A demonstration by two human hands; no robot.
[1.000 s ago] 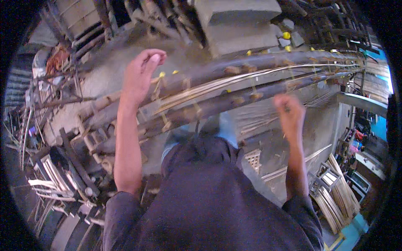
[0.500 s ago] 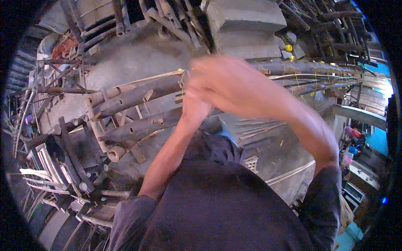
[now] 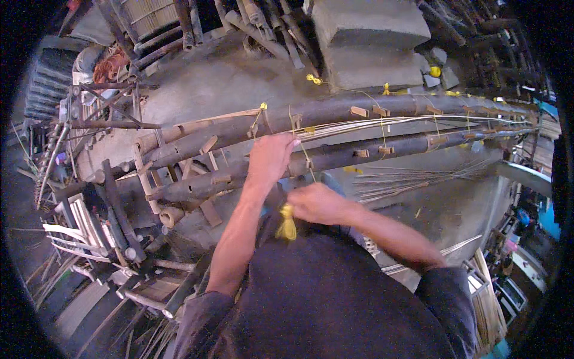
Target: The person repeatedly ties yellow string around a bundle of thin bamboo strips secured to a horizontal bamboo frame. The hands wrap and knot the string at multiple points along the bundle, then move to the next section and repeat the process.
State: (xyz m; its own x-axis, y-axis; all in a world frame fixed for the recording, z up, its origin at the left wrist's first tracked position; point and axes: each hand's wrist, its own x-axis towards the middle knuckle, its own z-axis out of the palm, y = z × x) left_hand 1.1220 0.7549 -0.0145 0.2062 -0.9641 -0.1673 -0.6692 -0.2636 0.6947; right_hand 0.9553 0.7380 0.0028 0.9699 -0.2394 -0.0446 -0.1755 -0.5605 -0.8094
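Observation:
My left hand (image 3: 270, 157) is closed around the near end of a bundle of thin pale strips (image 3: 359, 124), which looks like split bamboo or cane. The bundle runs rightward between two long dark poles, the far pole (image 3: 335, 111) and the near pole (image 3: 406, 145). Closer to my body, my right hand (image 3: 320, 203) is closed on a small hank of yellow string (image 3: 287, 226) that dangles below its fingers. A thin yellow line (image 3: 304, 149) crosses the poles beside my left fingers, past a wooden peg (image 3: 296, 121). My left fingertips are partly hidden.
Wooden pegs with yellow ties (image 3: 381, 111) line both poles. A concrete block (image 3: 371, 30) stands beyond them. Loose thin sticks (image 3: 412, 179) lie on the floor at right. A rack of pale slats (image 3: 78, 218) is at left, with bamboo frames behind it.
My right hand has come down from above my left hand toward my body, and the yellow hank now shows in it. My left hand stays at the strips. The view has shifted slightly.

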